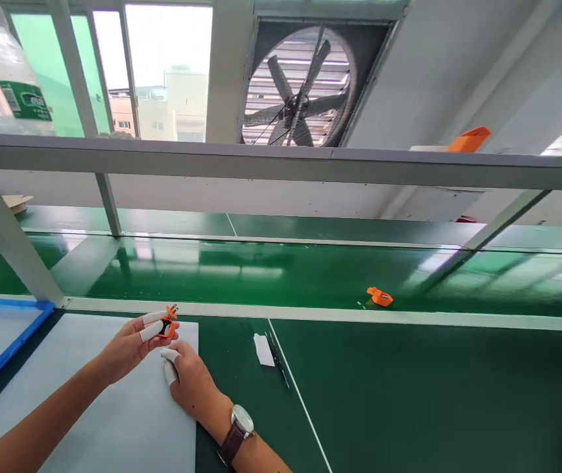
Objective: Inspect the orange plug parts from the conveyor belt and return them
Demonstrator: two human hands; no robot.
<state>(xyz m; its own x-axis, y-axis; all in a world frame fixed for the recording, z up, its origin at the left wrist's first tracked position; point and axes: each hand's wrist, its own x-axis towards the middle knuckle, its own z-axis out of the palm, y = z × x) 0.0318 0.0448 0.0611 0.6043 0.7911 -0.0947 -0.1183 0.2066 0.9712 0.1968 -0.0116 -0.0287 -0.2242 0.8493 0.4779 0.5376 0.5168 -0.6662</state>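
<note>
My left hand [130,348] is closed around a small orange part with black on it [167,330], held up over a white sheet [108,414]. White finger covers sit on some of its fingertips. Just below and to the right is my right hand [195,381], its fingers curled in, also with white covers. Its fingertips are close to the part, and whatever they pinch, if anything, is hidden. A watch with a dark strap [236,433] is on my right wrist.
On the green bench lie a white scrap [264,350] and a black pen-like tool [280,361]. Behind the rail is another orange piece [379,297]. A blue-edged tray [10,355] is at left. A grey shelf beam [281,161] crosses above, bearing a plastic bottle [20,79].
</note>
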